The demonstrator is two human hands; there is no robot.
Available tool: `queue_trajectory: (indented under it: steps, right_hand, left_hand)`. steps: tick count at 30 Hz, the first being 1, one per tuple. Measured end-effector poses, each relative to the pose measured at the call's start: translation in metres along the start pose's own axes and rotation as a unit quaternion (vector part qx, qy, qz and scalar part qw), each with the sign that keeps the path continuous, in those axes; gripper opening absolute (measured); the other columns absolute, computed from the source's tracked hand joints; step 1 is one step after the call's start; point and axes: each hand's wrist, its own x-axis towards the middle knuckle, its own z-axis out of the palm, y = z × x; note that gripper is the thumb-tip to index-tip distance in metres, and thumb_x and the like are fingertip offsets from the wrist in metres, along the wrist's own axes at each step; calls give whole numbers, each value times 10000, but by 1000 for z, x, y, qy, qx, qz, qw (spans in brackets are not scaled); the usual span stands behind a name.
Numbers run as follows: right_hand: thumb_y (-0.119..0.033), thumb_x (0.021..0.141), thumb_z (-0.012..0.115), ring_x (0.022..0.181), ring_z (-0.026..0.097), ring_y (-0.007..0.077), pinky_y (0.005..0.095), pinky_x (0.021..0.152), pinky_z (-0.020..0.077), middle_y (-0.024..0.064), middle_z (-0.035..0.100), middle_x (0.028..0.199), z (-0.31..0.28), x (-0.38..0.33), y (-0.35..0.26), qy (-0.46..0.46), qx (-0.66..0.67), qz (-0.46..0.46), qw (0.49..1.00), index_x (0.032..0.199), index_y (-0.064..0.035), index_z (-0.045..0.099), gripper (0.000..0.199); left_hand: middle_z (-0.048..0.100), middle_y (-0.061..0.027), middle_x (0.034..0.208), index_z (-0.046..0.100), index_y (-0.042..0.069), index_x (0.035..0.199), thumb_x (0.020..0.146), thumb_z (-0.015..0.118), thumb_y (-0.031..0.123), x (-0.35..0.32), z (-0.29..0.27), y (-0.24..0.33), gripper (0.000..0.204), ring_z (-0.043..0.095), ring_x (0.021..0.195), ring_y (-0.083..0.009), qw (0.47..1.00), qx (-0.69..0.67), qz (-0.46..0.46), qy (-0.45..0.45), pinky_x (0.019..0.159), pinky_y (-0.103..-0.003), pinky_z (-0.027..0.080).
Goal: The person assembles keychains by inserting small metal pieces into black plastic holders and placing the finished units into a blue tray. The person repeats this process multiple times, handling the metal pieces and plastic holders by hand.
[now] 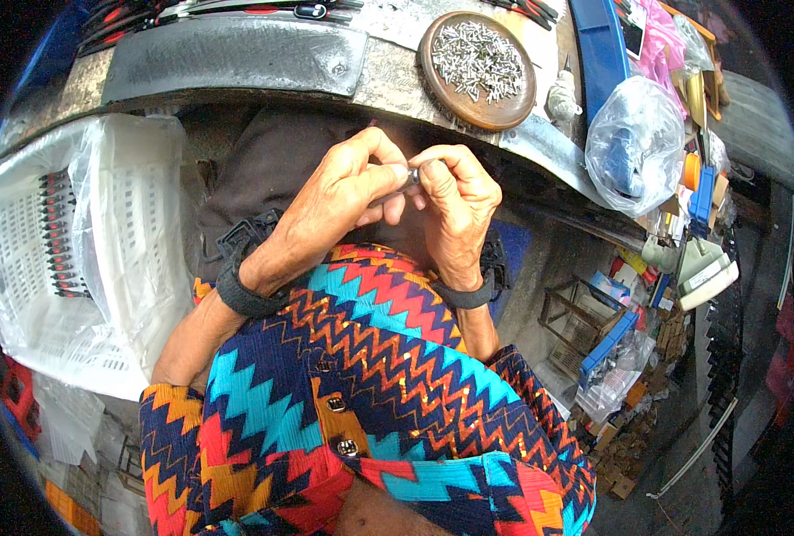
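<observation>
A: What do the hands do?

B: The left hand (348,183) pinches a small grey bit (413,179) with its thumb and first finger. The right hand (458,198) pinches it too, from the other side.

A: How open are the fingers?

B: Hardly at all. Both thumbs press in close, with the grey bit in the gap. Some other fingers curl under, and I can't see all of them.

A: Where is the grey bit?

B: Up between the two hands, in front of the bright zigzag shirt (370,330), near the table (388,76).

A: What else is there?

B: A round brown bowl (482,117) on the table holds lots of tiny shiny pins (477,62). On the left, a white basket (160,152) has a row of red and black tools (60,234).

A: Any words to read?

B: The grey plate (236,58) on the table has a small dark mark. I can't tell if it's writing. The pack (610,288) at the right is too small to read.
</observation>
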Motion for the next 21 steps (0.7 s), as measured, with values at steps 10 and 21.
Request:
queue_trajectory:
  steps: [10, 21]
  right_hand:
    - [-88, 889, 571, 560, 468, 48, 188, 497, 380, 3, 561, 683, 2, -1, 2, -5, -6, -4, 1000, 868, 13, 612, 111]
    - [-95, 882, 574, 566, 460, 40, 184, 502, 367, -12, 541, 662, 4, 2, -10, -4, -57, -1, 998, 828, 1, 606, 115]
  left_hand:
    - [516, 6, 618, 484, 62, 825, 882, 502, 223, 1, -1, -3, 172, 408, 532, -34, 1000, 19, 17, 9, 456, -181, 301]
    - [484, 21, 602, 480, 101, 850, 875, 524, 232, -5, 3, 4, 141, 305, 460, -14, 997, -52, -50, 24, 402, -179, 203]
